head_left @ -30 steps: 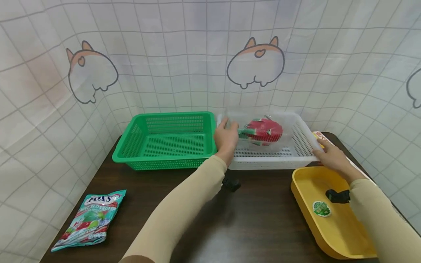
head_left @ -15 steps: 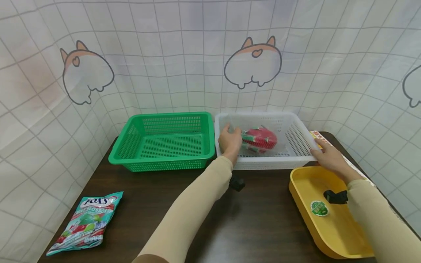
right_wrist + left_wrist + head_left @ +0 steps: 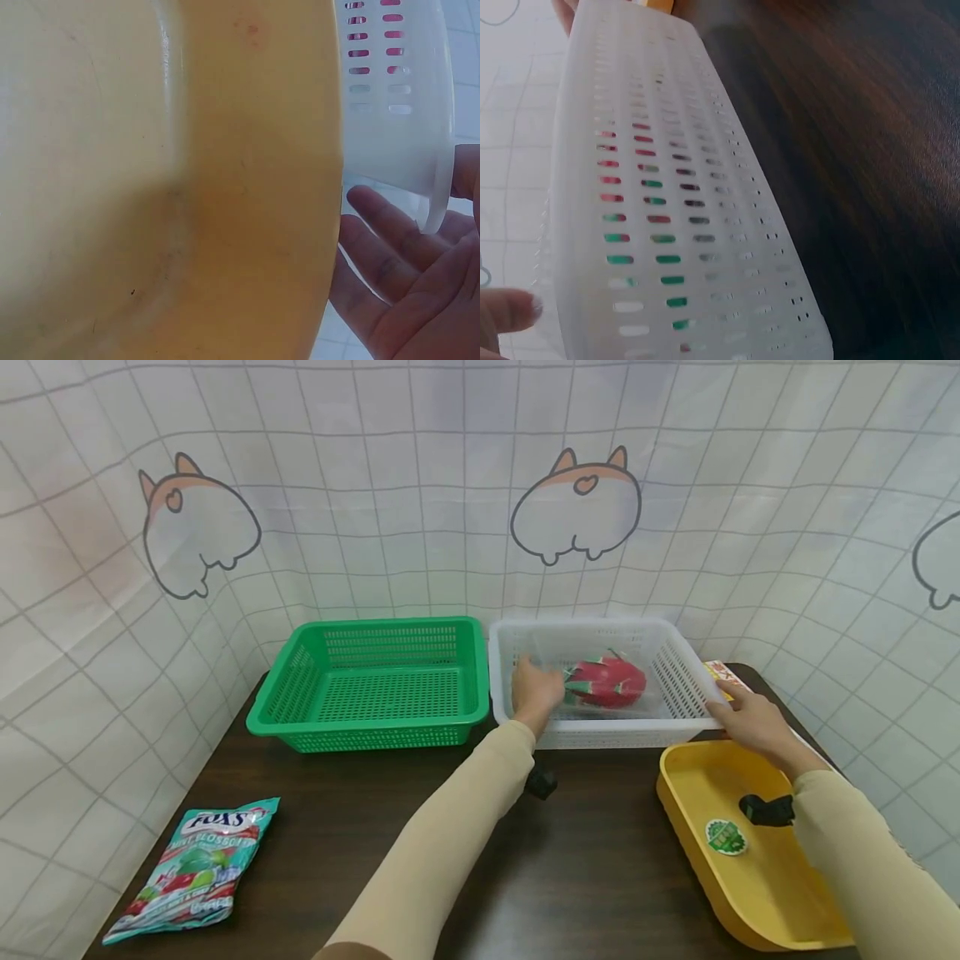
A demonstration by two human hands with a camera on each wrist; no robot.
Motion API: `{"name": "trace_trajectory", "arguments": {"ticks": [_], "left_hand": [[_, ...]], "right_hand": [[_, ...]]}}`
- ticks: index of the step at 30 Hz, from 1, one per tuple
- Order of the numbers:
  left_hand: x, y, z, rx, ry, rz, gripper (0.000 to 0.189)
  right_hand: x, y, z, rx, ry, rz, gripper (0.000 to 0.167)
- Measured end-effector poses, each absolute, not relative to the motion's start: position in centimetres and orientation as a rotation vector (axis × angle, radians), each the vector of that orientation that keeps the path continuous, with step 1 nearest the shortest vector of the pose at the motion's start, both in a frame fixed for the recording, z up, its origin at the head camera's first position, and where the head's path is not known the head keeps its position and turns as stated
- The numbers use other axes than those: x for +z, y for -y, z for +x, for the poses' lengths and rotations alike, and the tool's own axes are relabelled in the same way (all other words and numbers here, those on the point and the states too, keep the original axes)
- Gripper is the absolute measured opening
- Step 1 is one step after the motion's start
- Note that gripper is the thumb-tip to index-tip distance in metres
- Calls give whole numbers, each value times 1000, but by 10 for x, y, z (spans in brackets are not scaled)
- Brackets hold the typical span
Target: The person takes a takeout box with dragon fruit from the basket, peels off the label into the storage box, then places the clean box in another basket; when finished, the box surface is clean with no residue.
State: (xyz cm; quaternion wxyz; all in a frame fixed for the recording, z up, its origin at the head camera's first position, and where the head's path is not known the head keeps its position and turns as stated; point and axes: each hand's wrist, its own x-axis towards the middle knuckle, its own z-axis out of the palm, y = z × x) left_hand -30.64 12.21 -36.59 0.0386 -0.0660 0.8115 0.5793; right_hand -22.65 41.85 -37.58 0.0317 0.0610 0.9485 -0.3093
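A red dragon fruit [image 3: 611, 682] with green scales lies in a clear plastic bag inside the white basket [image 3: 600, 737]. My left hand [image 3: 536, 689] is in the basket's left part, its fingers gripping the bag's left end; the fingertips are hidden in the head view. From the left wrist, the thumb [image 3: 510, 309] shows by the basket's rim, and red and green appear through the slots. At the basket's right end, my right hand [image 3: 753, 722] holds the rim, thumb over it and fingers beneath, as the right wrist view shows.
A green basket [image 3: 367, 731] stands left of the white one. The yellow tray [image 3: 686, 827] sits under my right forearm, with a printed packet [image 3: 723, 672] behind. A teal candy bag [image 3: 195, 868] lies at front left. A patterned curtain [image 3: 420, 485] hangs behind.
My left hand has lowered the bagged dragon fruit into the white basket and moved slightly right. The fruit has turned and now rests further down. My right hand stays at the rim.
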Motion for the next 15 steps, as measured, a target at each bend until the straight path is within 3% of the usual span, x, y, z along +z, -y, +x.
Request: {"name": "trace_trajectory", "arguments": {"ticks": [15], "left_hand": [[-359, -80, -321, 1807, -2302, -83, 52]], "right_hand": [[-367, -413, -242, -785, -2953, 104, 71]]}}
